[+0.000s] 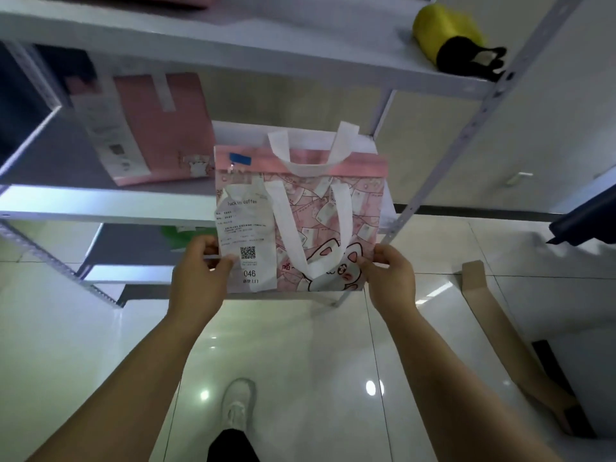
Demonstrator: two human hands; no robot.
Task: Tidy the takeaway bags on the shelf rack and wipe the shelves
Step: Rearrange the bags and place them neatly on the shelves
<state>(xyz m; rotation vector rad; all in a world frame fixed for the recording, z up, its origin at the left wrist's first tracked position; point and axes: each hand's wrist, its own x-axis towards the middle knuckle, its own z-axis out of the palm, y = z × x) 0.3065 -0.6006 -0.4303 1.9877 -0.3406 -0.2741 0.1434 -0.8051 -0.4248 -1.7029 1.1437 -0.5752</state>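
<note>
The left hand (196,271) pinches the lower left corner of a pink cat-print bag (320,208), thumb on the front over the edge of a receipt (246,235) stuck there, fingers curled behind. The right hand (391,278) pinches the lower right corner the same way. The bag hangs upright in the air between them, in front of the rack (100,203), its white handles drooping down its face. A second pink bag (166,128) stands on the middle shelf behind, and a yellow bag (443,28) lies on the shelf above.
</note>
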